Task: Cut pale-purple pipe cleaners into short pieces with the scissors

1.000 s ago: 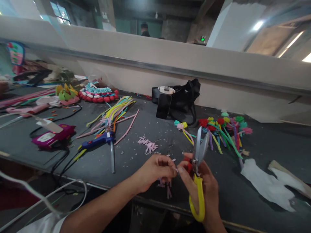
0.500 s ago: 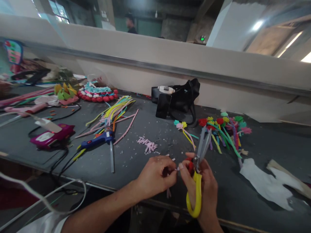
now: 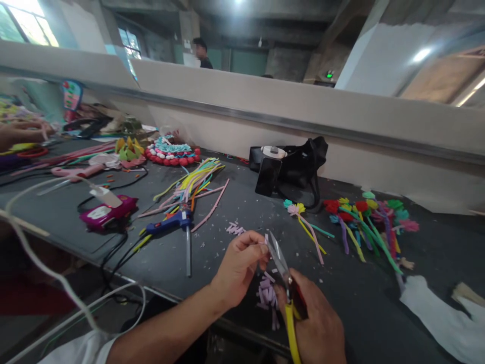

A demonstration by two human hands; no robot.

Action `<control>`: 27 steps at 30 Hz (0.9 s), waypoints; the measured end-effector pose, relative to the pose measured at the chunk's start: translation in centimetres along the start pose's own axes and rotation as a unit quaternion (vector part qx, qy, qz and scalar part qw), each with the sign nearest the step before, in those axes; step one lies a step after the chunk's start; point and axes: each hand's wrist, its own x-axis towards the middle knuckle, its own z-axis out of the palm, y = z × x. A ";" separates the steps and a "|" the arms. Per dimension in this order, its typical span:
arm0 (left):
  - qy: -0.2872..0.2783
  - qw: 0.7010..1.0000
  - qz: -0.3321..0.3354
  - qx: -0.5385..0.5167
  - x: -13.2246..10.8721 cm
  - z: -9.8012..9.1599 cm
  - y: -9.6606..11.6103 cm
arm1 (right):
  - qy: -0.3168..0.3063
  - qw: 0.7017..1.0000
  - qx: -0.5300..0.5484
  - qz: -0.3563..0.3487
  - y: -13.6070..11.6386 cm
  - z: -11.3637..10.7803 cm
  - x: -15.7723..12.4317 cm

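Observation:
My left hand (image 3: 239, 265) pinches a short lilac strip (image 3: 266, 238) between thumb and fingertips. My right hand (image 3: 320, 318) grips scissors (image 3: 280, 260) with a yellow handle, their blades pointing up and left beside the strip. Whether the blades touch the strip I cannot tell. Below and between the hands lies a heap of cut lilac pieces (image 3: 267, 293). A second small pile of pink-lilac pieces (image 3: 235, 229) sits just beyond my left hand, partly hidden by it.
A blue glue gun (image 3: 170, 222) lies left of a bundle of fuzzy stems (image 3: 197, 182). A magenta device (image 3: 109, 212) with cables is farther left. A phone (image 3: 268, 176) leans on a black bag (image 3: 303, 164). Fuzzy flowers (image 3: 364, 215) lie right. Another person's hand (image 3: 25, 134) shows far left.
The scissors have tipped from upright to leftward, their blades now beside the strip at my left fingertips. My hands have drawn apart, exposing the lilac heap. The camera view has shifted left and up.

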 end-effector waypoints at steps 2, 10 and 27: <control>0.000 1.000 -0.001 -0.005 0.0 -0.1 -0.1 | -0.012 1.000 -0.018 -0.013 0.3 0.1 -0.3; -0.018 0.999 0.002 -0.028 -0.1 0.0 -0.2 | -0.034 0.997 -0.068 -0.025 0.3 0.1 -0.6; -0.016 1.000 0.021 0.003 0.2 -0.4 -0.4 | -0.094 0.995 -0.018 0.000 0.2 -0.3 -0.7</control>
